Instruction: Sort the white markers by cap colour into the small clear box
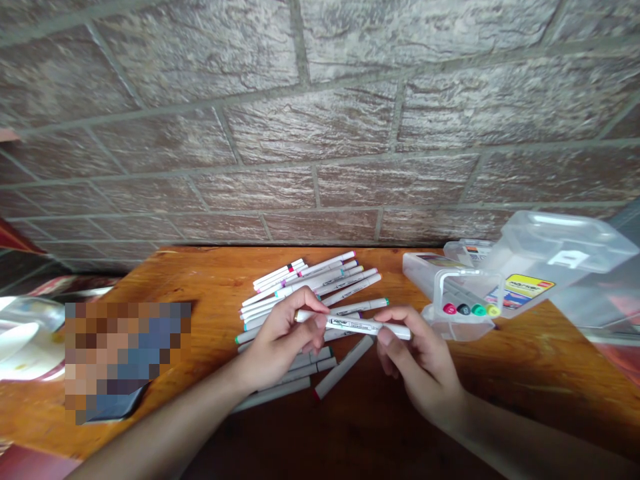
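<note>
A white marker (pixel 356 325) with black print on its barrel is held level between both my hands. My left hand (pixel 287 337) pinches its left end between thumb and fingers. At the other end, the thumb and fingers of my right hand (pixel 423 357) close on the barrel. Below and behind lies a loose pile of white markers (pixel 300 283) with coloured ends, partly hidden by my left hand. One marker with a red tip (pixel 343 370) lies slanted just under the held one. To the right, a clear plastic case (pixel 453 277) holds several markers with coloured ends.
A larger translucent box (pixel 555 250) with a yellow marker label stands at the right. On the left of the wooden table (pixel 200 280) lies a dark flat object (pixel 117 410), mostly blurred out. White dishes (pixel 30 340) are at the far left. A brick wall (pixel 310 133) rises behind the table.
</note>
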`<state>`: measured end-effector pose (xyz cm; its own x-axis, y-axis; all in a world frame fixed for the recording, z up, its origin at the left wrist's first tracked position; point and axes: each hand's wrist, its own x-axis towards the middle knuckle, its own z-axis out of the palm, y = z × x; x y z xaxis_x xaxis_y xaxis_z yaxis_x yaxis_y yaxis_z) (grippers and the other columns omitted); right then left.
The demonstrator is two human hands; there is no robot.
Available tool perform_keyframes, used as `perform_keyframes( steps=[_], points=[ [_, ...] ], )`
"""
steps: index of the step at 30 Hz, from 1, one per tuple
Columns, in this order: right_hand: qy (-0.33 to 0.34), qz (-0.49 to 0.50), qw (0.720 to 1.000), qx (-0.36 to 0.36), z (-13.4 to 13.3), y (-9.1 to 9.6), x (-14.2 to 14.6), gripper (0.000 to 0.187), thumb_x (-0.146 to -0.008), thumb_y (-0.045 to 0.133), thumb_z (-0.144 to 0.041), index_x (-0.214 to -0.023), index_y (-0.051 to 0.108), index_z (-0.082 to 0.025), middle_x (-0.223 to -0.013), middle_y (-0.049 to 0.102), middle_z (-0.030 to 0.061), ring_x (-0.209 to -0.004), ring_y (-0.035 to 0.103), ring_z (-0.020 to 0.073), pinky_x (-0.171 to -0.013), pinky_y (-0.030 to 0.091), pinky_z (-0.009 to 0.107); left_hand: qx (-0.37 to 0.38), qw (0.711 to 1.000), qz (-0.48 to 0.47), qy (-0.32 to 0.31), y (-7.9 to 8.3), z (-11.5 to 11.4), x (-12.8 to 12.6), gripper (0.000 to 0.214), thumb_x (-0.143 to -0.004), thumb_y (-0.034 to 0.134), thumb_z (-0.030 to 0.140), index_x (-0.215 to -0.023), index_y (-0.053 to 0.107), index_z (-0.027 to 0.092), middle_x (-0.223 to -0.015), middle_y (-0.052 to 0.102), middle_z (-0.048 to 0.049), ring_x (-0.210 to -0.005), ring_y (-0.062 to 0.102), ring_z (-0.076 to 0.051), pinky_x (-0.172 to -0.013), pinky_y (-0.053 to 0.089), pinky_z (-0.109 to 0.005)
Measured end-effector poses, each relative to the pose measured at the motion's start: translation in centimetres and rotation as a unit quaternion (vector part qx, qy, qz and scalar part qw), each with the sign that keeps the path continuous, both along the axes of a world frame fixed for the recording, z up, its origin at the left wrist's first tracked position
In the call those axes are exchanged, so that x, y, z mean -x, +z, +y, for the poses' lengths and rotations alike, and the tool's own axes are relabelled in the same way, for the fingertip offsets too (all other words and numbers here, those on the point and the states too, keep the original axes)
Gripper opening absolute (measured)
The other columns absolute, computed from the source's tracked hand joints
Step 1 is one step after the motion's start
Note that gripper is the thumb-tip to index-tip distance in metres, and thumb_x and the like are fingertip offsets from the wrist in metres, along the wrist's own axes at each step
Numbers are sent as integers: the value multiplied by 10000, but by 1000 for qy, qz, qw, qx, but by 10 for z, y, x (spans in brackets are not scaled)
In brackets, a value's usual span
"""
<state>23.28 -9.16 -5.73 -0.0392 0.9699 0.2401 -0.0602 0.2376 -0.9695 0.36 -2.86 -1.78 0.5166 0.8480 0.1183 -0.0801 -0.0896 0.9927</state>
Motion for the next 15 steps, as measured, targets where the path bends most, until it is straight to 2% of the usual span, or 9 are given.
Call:
perform_keyframes(
  steps=[8,15],
  points=[
    [-16,29,999,15,5,2,0,234,-1070,559,-460,-1113,613,-236,-637,551,-49,-516,520,135,-476,432,244,19,998,-49,-46,-2,1,1,192,-1028,596,362,-1041,599,171,-735,612,11,-608,571,-119,-568,420,-237],
    [-6,22,1000,2,5,1,-2,206,-1066,580,-438,-1128,604,-243,-655,560,-48,-528,524,133,-486,443,242,-6,999,26,-19,2,-3,3,237,-1006,642,397,-1068,576,179,-740,598,21,-640,577,-126,-634,486,-255]
  ],
)
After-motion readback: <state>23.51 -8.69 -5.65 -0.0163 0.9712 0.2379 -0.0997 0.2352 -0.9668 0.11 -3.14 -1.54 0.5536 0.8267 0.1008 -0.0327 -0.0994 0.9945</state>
